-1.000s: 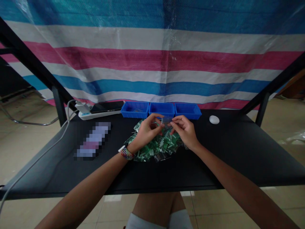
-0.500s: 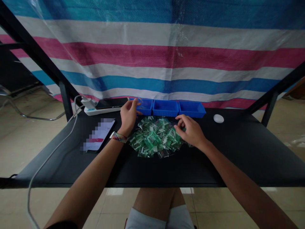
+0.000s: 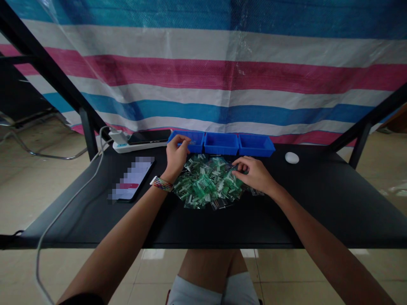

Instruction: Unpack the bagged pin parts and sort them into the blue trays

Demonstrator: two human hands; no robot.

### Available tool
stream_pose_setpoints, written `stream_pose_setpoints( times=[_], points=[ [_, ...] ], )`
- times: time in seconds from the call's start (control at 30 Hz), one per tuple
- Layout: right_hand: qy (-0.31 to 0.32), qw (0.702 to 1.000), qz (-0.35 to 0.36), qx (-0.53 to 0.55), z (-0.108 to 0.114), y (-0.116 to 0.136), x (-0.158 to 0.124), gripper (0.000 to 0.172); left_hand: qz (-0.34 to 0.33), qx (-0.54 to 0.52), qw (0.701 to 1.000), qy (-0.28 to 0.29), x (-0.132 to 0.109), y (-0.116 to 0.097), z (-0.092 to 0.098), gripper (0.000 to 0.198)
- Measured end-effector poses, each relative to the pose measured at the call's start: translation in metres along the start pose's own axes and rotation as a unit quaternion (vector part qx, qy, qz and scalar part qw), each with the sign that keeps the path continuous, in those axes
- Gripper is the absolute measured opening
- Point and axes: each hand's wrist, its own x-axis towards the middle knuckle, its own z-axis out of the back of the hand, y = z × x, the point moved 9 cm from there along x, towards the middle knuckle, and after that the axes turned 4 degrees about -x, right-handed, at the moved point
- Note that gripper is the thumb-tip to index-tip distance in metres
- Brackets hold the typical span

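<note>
A heap of small clear plastic packets [image 3: 206,184], green-tinted with thin pale and metallic pieces inside, lies on the black table. My left hand [image 3: 177,156] is bent over the front of the left blue bin [image 3: 197,140], its thumb and forefinger apart and nothing visible between them. Something clear and whitish lies in that bin beside the fingertips. At the heap's right edge, my right hand [image 3: 254,173] hovers or rests with curled fingers, a gap showing between thumb and forefinger. Whether its fingertips touch a packet cannot be told.
Alongside the left bin stand a middle blue bin [image 3: 221,144] and a right blue bin [image 3: 256,145]. A white power strip [image 3: 140,148] carries a dark phone [image 3: 150,136]; another phone [image 3: 132,180] lies nearer. A white rounded object [image 3: 291,158] sits right. A cable [image 3: 68,201] crosses the left side.
The clear packet at my left fingertips has left them, and something clear shows in the left bin. My left hand has shifted slightly right and toward me. My right hand has barely moved.
</note>
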Motion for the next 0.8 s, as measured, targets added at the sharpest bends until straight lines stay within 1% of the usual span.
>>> stream_pose_setpoints(
  times=[0.07,0.17,0.27,0.37,0.47,0.53,0.6,0.67,0.73,0.8],
  points=[
    [0.012,1.000,0.011,-0.013,-0.003,0.001,-0.001,0.016,0.014,-0.013,1.000,0.004,-0.002,0.001,-0.002,0.015],
    [0.029,1.000,0.003,0.012,-0.008,0.000,-0.001,0.021,0.016,-0.018,0.999,0.021,-0.005,0.001,-0.008,0.015],
    [0.024,0.995,-0.043,0.082,-0.010,-0.009,-0.001,0.027,0.016,-0.027,0.999,0.037,-0.008,0.001,-0.013,0.014],
    [-0.014,0.978,-0.094,0.183,-0.004,-0.020,0.001,0.033,0.011,-0.034,0.998,0.052,-0.010,-0.002,-0.018,0.014],
    [-0.049,0.944,-0.146,0.291,0.003,-0.031,0.001,0.038,0.002,-0.045,0.997,0.069,-0.014,-0.010,-0.023,0.013],
    [-0.072,0.910,-0.184,0.365,0.005,-0.036,0.000,0.040,0.003,-0.068,0.993,0.094,-0.018,-0.017,-0.030,0.013],
    [-0.112,0.868,-0.211,0.435,0.007,-0.040,-0.001,0.041,0.021,-0.119,0.982,0.144,-0.026,-0.024,-0.041,0.014],
    [-0.153,0.832,-0.221,0.485,0.008,-0.041,-0.004,0.039,0.044,-0.184,0.962,0.199,-0.038,-0.034,-0.054,0.018],
    [-0.174,0.809,-0.221,0.516,0.006,-0.041,-0.005,0.038,0.042,-0.187,0.948,0.254,-0.052,-0.045,-0.067,0.021],
    [-0.175,0.798,-0.220,0.533,0.000,-0.040,-0.006,0.037,0.029,-0.156,0.942,0.297,-0.065,-0.052,-0.078,0.024]
  ],
)
